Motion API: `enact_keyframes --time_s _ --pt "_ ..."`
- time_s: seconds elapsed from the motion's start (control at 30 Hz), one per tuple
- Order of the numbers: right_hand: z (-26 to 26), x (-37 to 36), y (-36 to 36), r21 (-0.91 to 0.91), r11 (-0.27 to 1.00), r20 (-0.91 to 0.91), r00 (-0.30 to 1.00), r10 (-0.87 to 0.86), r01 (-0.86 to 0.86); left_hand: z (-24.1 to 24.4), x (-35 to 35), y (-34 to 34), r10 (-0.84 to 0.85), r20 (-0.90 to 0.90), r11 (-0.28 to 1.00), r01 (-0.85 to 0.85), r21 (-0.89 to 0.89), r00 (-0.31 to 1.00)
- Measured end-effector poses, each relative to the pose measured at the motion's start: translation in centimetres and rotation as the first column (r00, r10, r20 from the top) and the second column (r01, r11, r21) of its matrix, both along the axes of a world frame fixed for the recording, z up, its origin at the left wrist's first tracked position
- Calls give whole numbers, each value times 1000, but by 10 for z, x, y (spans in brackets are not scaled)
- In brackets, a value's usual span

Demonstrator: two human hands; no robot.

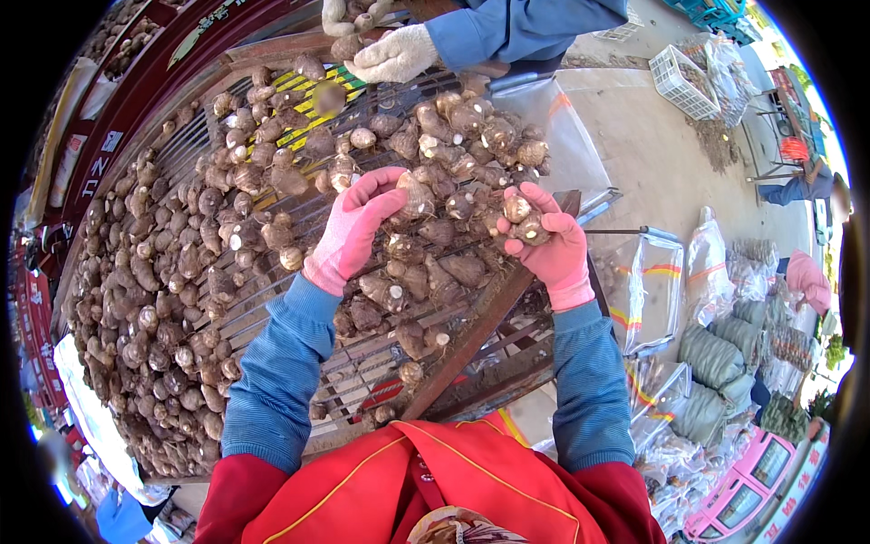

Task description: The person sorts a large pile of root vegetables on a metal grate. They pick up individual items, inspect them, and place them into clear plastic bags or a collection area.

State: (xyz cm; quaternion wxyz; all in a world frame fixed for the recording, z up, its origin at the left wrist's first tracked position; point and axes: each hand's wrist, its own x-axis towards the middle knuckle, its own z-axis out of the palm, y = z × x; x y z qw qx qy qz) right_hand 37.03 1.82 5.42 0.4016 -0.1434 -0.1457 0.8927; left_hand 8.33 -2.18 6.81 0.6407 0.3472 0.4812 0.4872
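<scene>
My left hand (357,231), in a pink work glove, pinches a brown taro corm (416,197) between thumb and fingers at the edge of a pile. Two small taro corms (529,228) with pale cut ends sit in the fingers of my right hand (559,255), also gloved in pink. Below and between my hands lies a heap of larger taro corms (442,231), hairy and soil-covered. They rest on a slatted metal sorting rack (258,333) with a rusty frame bar (469,343) on my side.
Across the rack, another person's white-gloved hand (397,54) is at some corms. Many smaller corms (163,299) cover the left side. Clear plastic bags hang on metal frames (652,292) at the right. Beyond are filled bags (710,360) and a white crate (683,81).
</scene>
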Motion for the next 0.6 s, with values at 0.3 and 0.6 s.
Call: enact_keyframes --time_s 0.3,0.6 --pt "33 -48 -80 17 999 401 915 37 -48 28 58 -63 -10 252 997 -11 81 968" --pt "13 -27 -140 -49 998 104 994 31 -26 38 86 -87 14 -713 870 342 354 701"
